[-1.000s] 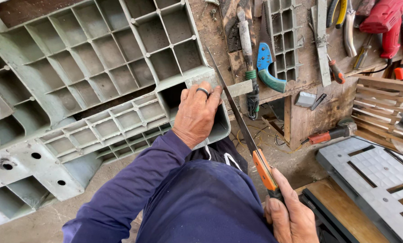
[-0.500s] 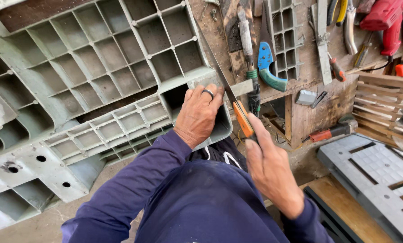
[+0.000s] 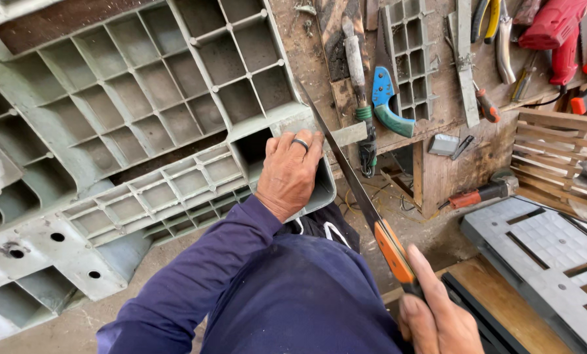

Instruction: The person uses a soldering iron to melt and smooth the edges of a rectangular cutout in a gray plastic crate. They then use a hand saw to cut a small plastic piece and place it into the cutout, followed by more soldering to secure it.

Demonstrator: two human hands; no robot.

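Worn wooden bench point(image 3: 437, 118), surface stained and scuffed. Lying directly on it: a blue-and-green-handled saw point(image 3: 386, 92), a grey gridded plastic strip point(image 3: 408, 52), a flat metal bar point(image 3: 462, 59), pliers point(image 3: 496, 26), a small screwdriver point(image 3: 487, 105) and a red power tool point(image 3: 559, 26) at the far right. The grey plastic pallet point(image 3: 143, 131) rests against the bench's left edge. Concrete floor point(image 3: 424, 229) below, dusty, carrying an orange-handled tool point(image 3: 480, 193).

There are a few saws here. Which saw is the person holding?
The hand saw with the orange handle, gripped by the right hand, its blade against the grey-green plastic pallet. The blue-and-green-handled saw lies untouched on the workbench.
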